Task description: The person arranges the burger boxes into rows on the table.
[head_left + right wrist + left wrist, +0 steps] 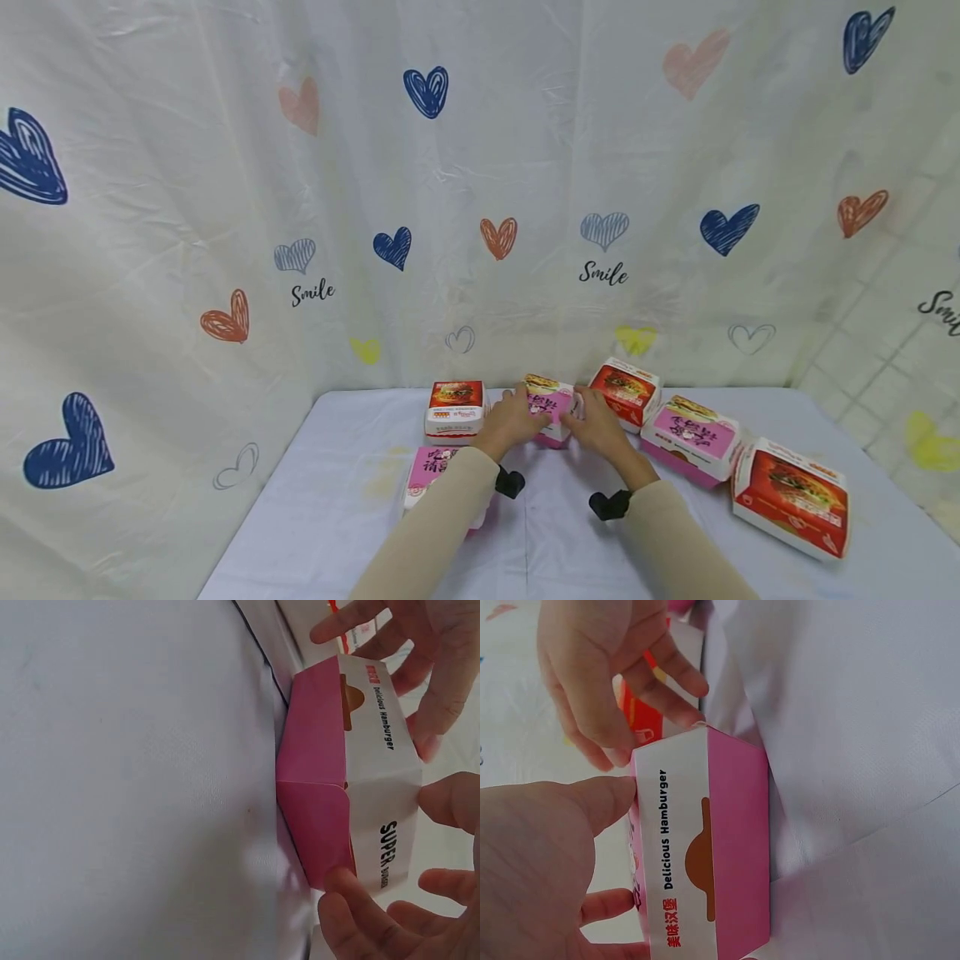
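Note:
Near the back edge of the table, a pink-and-white hamburger box [553, 408] sits between both hands, lid closed. My left hand [517, 421] holds its left end, the thumb at the top front edge and the fingers round the far side. At the other end, my right hand [602, 427] grips the box, its thumb at the top edge and fingertips [346, 889] on the side panel. "Delicious Hamburger" is printed on the white front of this hamburger box [679, 847] in the left wrist view.
A red hamburger box [454, 412] stands left, with another pink box [427, 471] before it, partly hidden by my left sleeve. Rightward run a red box [626, 390], a pink box [692, 437] and a larger red box [791, 498]. A heart-printed curtain [525, 167] hangs behind the table.

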`<action>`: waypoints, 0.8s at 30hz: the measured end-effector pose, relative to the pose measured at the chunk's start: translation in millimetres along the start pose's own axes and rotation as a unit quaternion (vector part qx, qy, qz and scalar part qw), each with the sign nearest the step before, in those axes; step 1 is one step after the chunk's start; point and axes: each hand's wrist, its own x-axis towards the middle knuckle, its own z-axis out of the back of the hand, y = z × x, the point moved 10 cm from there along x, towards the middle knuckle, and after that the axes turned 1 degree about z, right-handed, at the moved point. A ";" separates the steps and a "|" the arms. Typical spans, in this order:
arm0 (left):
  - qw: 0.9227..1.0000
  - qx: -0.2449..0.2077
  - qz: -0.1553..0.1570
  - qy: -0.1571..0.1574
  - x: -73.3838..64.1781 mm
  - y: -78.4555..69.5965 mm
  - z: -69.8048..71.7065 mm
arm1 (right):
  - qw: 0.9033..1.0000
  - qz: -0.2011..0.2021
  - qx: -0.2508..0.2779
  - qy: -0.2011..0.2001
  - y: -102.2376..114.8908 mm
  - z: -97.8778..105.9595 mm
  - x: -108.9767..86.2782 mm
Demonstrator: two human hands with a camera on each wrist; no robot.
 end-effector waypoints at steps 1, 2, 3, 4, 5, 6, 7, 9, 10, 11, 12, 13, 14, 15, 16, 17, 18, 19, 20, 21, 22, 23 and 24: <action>1.000 0.001 -0.001 -0.002 -0.2 -0.3 0.4 | 1.000 0.002 0.002 0.006 0.1 -0.2 0.3; 1.000 0.002 -0.001 -0.004 -0.6 -0.8 0.8 | 1.000 0.005 0.001 0.011 -0.1 -0.3 0.6; 1.000 0.002 -0.002 -0.004 -0.7 -0.7 0.9 | 1.000 0.008 0.001 0.016 -0.4 -0.6 1.2; 1.000 0.003 -0.002 -0.004 -0.5 -0.5 0.9 | 1.000 0.009 0.000 0.021 -0.9 -1.3 1.7; 1.000 0.003 -0.001 -0.004 -0.1 -0.1 0.5 | 1.000 0.008 -0.001 0.028 -1.8 -2.3 2.3; 1.000 0.001 0.000 -0.004 0.3 0.3 0.3 | 0.999 0.006 0.000 0.035 -2.7 -3.4 2.7; 1.000 -0.001 0.001 -0.002 0.4 0.8 0.1 | 0.999 0.003 0.002 0.042 -3.8 -4.7 3.2; 1.000 -0.005 0.002 0.000 0.8 1.8 -0.4 | 0.999 -0.001 0.007 0.053 -5.3 -7.2 3.7; 1.000 -0.004 0.002 0.000 1.0 1.9 -0.7 | 0.998 -0.004 0.011 0.058 -6.1 -7.9 3.6; 1.000 -0.003 0.001 0.001 1.3 2.0 -1.0 | 0.998 -0.005 0.015 0.062 -6.6 -8.4 3.4; 1.000 -0.002 0.001 0.001 1.4 2.0 -1.0 | 0.998 -0.004 0.018 0.065 -6.5 -8.6 3.2; 1.000 -0.002 0.000 0.002 1.6 2.1 -1.1 | 0.997 -0.003 0.023 0.067 -6.5 -8.6 3.1; 1.000 0.000 -0.001 0.003 1.8 2.0 -0.9 | 0.997 -0.002 0.025 0.068 -6.8 -8.7 2.8; 1.000 0.002 -0.002 0.003 1.9 1.9 -0.7 | 0.997 -0.003 0.028 0.069 -7.4 -8.9 2.7; 1.000 0.004 -0.005 0.002 2.0 1.6 -0.3 | 0.997 -0.002 0.029 0.070 -7.4 -9.0 2.6; 1.000 0.006 -0.008 0.001 2.1 1.0 0.7 | 0.997 -0.005 0.032 0.071 -8.3 -9.3 2.4; 1.000 0.008 -0.010 0.000 2.0 0.6 1.4 | 0.997 -0.006 0.036 0.071 -9.2 -9.5 2.5; 1.000 0.013 -0.012 -0.002 1.9 0.1 2.4 | 0.997 -0.009 0.039 0.070 -10.2 -9.7 2.5; 1.000 0.018 -0.015 -0.004 1.8 -0.3 3.2 | 0.997 -0.010 0.040 0.069 -11.0 -9.8 2.6; 1.000 0.024 -0.017 -0.007 1.7 -0.8 4.1 | 0.997 -0.011 0.043 0.068 -11.7 -9.8 2.7; 0.999 0.029 -0.020 -0.010 1.6 -1.3 5.0 | 0.997 -0.012 0.046 0.067 -12.1 -9.6 2.8; 0.999 0.035 -0.021 -0.012 1.7 -1.5 5.5 | 0.997 -0.013 0.049 0.064 -12.8 -9.3 2.8; 0.999 0.040 -0.022 -0.014 1.5 -1.5 5.9 | 0.997 -0.010 0.046 0.062 -12.4 -8.7 2.7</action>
